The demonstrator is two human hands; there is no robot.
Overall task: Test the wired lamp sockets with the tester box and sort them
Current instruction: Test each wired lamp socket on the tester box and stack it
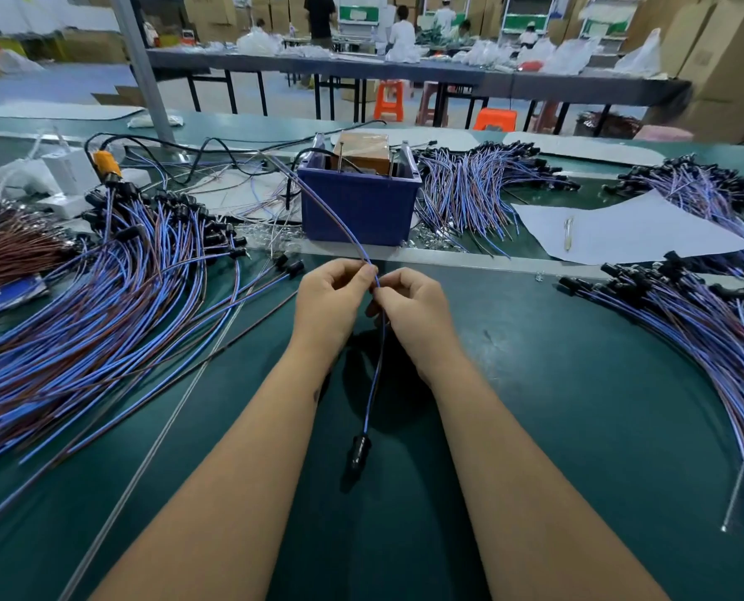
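My left hand and my right hand meet above the green mat and both pinch one blue-and-brown wire pair. Its black lamp socket hangs below my hands, close to the mat. The wire's far part arcs up and away toward the tester box, a blue bin with a brown block and metal pins inside. A big fan of wired sockets lies to the left, and another pile lies to the right.
More socket bundles lie behind and right of the box. A white paper sheet with a pen sits at the right. A brown wire bundle and white boxes are at the far left. People work at benches behind.
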